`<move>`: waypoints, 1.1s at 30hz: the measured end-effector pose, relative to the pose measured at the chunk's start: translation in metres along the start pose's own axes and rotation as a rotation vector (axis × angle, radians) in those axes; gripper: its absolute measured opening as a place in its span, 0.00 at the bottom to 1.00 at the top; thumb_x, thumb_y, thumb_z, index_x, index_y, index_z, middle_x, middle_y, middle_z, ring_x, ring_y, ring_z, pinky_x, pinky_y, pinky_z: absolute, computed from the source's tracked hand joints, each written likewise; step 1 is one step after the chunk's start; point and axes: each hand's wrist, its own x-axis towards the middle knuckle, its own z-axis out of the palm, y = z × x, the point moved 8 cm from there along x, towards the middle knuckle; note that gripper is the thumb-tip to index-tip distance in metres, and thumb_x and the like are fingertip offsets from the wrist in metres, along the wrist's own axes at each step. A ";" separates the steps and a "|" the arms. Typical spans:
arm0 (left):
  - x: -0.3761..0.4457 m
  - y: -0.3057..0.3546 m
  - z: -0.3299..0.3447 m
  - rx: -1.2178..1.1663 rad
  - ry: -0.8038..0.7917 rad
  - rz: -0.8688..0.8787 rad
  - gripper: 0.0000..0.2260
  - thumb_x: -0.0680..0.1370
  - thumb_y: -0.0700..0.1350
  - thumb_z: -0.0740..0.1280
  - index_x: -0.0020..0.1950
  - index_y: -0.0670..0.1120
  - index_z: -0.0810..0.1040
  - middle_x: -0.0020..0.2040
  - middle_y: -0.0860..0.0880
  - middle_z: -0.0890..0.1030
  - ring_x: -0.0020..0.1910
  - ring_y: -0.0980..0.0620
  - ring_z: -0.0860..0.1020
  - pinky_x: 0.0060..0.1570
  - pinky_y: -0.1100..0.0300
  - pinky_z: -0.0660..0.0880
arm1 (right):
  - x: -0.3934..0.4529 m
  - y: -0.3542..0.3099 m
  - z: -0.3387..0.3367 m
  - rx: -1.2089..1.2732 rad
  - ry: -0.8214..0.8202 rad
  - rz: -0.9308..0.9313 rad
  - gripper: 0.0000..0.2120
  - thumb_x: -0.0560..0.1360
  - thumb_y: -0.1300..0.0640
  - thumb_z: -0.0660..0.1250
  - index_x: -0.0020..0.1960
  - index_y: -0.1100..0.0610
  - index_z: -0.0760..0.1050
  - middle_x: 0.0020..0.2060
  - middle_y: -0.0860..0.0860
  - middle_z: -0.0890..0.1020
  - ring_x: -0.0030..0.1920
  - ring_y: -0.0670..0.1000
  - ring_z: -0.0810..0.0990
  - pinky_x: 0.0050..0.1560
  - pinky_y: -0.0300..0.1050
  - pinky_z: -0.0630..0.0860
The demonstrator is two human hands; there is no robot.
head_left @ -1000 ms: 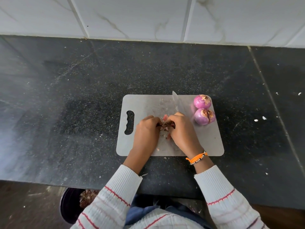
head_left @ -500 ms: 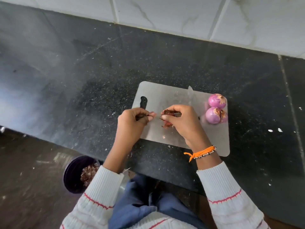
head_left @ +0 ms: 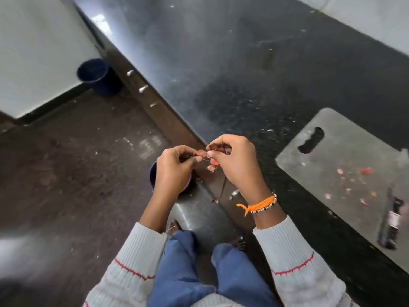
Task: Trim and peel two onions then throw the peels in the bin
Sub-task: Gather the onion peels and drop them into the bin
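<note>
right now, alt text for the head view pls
Both hands, left hand and right hand, pinch scraps of onion peel over the floor beside a dark counter, above a partly hidden bin. A grey cutting board with peel bits lies on the counter at right.

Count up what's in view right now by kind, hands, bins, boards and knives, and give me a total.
Hands: 2, left hand and right hand, both pinching onion peels
Bins: 2, dark bin under the hands, blue bin by the wall
Cutting board: 1
Knife: 1
Total: 6
</note>
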 end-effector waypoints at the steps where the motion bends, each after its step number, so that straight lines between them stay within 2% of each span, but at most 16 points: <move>1: 0.004 -0.013 -0.012 -0.005 0.026 -0.027 0.04 0.70 0.41 0.74 0.38 0.50 0.82 0.35 0.55 0.83 0.36 0.57 0.80 0.43 0.61 0.76 | 0.004 -0.003 0.017 -0.017 -0.022 -0.004 0.05 0.67 0.67 0.71 0.41 0.60 0.81 0.35 0.53 0.83 0.37 0.53 0.82 0.44 0.50 0.79; 5: 0.028 -0.064 -0.051 -0.049 0.073 -0.128 0.08 0.69 0.41 0.74 0.34 0.53 0.81 0.35 0.51 0.84 0.36 0.54 0.79 0.46 0.51 0.79 | 0.021 -0.002 0.082 -0.104 -0.076 0.003 0.05 0.68 0.65 0.71 0.42 0.57 0.82 0.37 0.52 0.84 0.40 0.51 0.82 0.45 0.47 0.78; 11: 0.083 -0.144 -0.085 -0.068 0.057 -0.262 0.08 0.69 0.42 0.75 0.33 0.51 0.79 0.31 0.51 0.79 0.33 0.53 0.76 0.44 0.52 0.78 | 0.052 0.040 0.178 -0.037 -0.077 0.182 0.06 0.66 0.67 0.71 0.40 0.58 0.82 0.35 0.53 0.83 0.39 0.54 0.83 0.46 0.52 0.80; 12: 0.096 -0.162 -0.086 -0.079 0.042 -0.292 0.09 0.69 0.42 0.75 0.32 0.51 0.78 0.31 0.51 0.79 0.33 0.52 0.77 0.45 0.51 0.78 | 0.058 0.052 0.197 -0.015 -0.082 0.224 0.06 0.66 0.68 0.71 0.40 0.60 0.81 0.34 0.54 0.82 0.37 0.52 0.82 0.45 0.49 0.80; 14: 0.119 -0.201 -0.084 -0.111 0.003 -0.376 0.10 0.68 0.40 0.75 0.31 0.51 0.77 0.31 0.50 0.79 0.35 0.50 0.78 0.48 0.48 0.79 | 0.070 0.077 0.231 0.030 -0.093 0.303 0.06 0.67 0.72 0.70 0.42 0.65 0.81 0.33 0.54 0.80 0.32 0.42 0.78 0.38 0.37 0.78; 16: 0.139 -0.248 -0.079 -0.167 -0.027 -0.485 0.11 0.69 0.37 0.74 0.31 0.49 0.76 0.31 0.48 0.79 0.35 0.49 0.77 0.50 0.45 0.79 | 0.083 0.108 0.267 0.079 -0.089 0.379 0.06 0.67 0.74 0.68 0.43 0.68 0.80 0.33 0.54 0.79 0.29 0.39 0.76 0.33 0.31 0.74; 20: 0.173 -0.353 -0.052 -0.284 -0.069 -0.669 0.10 0.70 0.34 0.72 0.33 0.46 0.76 0.29 0.49 0.78 0.34 0.50 0.76 0.49 0.47 0.79 | 0.107 0.196 0.341 0.137 -0.086 0.544 0.08 0.68 0.73 0.68 0.47 0.68 0.79 0.39 0.60 0.81 0.40 0.52 0.78 0.42 0.41 0.76; 24: 0.208 -0.461 -0.014 -0.336 -0.061 -0.799 0.10 0.71 0.35 0.72 0.34 0.45 0.75 0.35 0.46 0.78 0.33 0.51 0.76 0.38 0.60 0.77 | 0.128 0.297 0.408 0.170 -0.070 0.693 0.11 0.70 0.72 0.68 0.52 0.68 0.78 0.40 0.57 0.80 0.39 0.49 0.77 0.43 0.39 0.76; 27: 0.230 -0.529 0.020 -0.373 -0.021 -0.865 0.11 0.71 0.35 0.71 0.33 0.46 0.74 0.36 0.46 0.78 0.35 0.51 0.78 0.36 0.61 0.78 | 0.142 0.366 0.443 0.178 -0.054 0.778 0.11 0.70 0.71 0.68 0.52 0.68 0.78 0.45 0.59 0.82 0.48 0.55 0.81 0.53 0.50 0.79; 29: 0.240 -0.564 0.041 -0.389 -0.004 -0.886 0.11 0.70 0.34 0.72 0.33 0.46 0.74 0.40 0.41 0.80 0.40 0.45 0.81 0.46 0.54 0.80 | 0.147 0.401 0.459 0.146 -0.053 0.796 0.06 0.70 0.71 0.68 0.44 0.62 0.78 0.44 0.59 0.82 0.51 0.59 0.81 0.57 0.56 0.77; 30: 0.245 -0.577 0.051 -0.402 -0.006 -0.888 0.10 0.70 0.33 0.71 0.34 0.46 0.76 0.43 0.39 0.81 0.45 0.42 0.81 0.52 0.49 0.78 | 0.150 0.415 0.466 0.128 -0.046 0.791 0.07 0.70 0.70 0.67 0.41 0.60 0.78 0.45 0.60 0.82 0.53 0.61 0.80 0.57 0.58 0.77; 31: 0.250 -0.591 0.063 -0.409 -0.019 -0.888 0.08 0.71 0.33 0.70 0.37 0.45 0.78 0.46 0.37 0.82 0.49 0.40 0.81 0.56 0.46 0.76 | 0.153 0.429 0.473 0.119 -0.045 0.788 0.07 0.71 0.70 0.66 0.41 0.60 0.78 0.47 0.62 0.82 0.54 0.62 0.80 0.56 0.60 0.76; 33: 0.253 -0.604 0.079 -0.394 -0.073 -0.889 0.07 0.72 0.34 0.66 0.48 0.40 0.80 0.53 0.35 0.81 0.54 0.41 0.79 0.59 0.45 0.74 | 0.156 0.446 0.484 0.133 -0.082 0.803 0.09 0.74 0.68 0.64 0.51 0.62 0.79 0.49 0.57 0.81 0.52 0.56 0.80 0.53 0.53 0.79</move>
